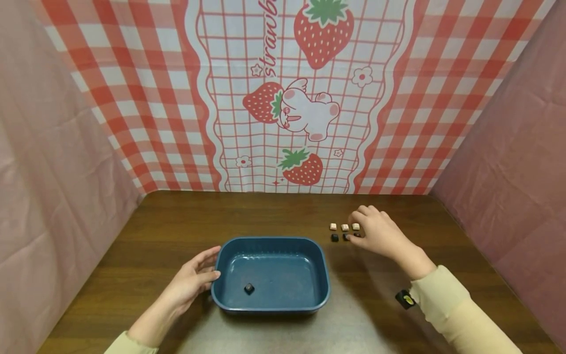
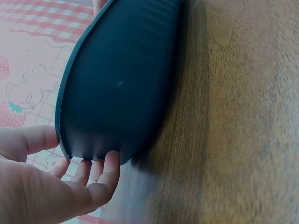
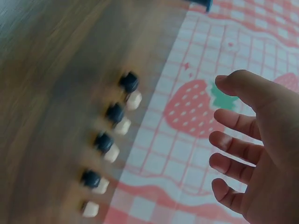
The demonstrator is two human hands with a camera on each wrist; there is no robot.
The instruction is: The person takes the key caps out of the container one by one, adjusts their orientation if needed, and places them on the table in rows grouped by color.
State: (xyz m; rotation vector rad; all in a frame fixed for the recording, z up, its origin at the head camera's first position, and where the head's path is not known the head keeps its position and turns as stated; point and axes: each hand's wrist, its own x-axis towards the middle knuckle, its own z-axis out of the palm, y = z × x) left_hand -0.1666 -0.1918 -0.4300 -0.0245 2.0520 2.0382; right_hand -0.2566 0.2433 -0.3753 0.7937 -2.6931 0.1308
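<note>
A dark blue rectangular basin (image 1: pixel 269 310) has one small black keycap (image 1: pixel 249 288) lying inside, toward its near left. At its left end my left hand (image 1: pixel 187 285) holds the basin, thumb at the rim and curved fingers against the outer wall (image 2: pixel 117 84). To the basin's right, white keycaps (image 1: pixel 345 227) and black keycaps (image 1: pixel 334 237) lie in two rows, white behind black. My right hand (image 1: pixel 378 233) hovers over the right end of these rows and partly hides them. In the right wrist view its fingers (image 3: pixel 236 147) are spread and relaxed, with nothing between them.
The wooden table (image 1: pixel 185 211) carries everything. A red and white checked cloth with strawberries (image 1: pixel 302 168) hangs behind it, and pink cloth (image 1: pixel 499 147) hangs at both sides. A small black block with a yellow-green mark (image 1: pixel 404 299) shows beside my right cuff.
</note>
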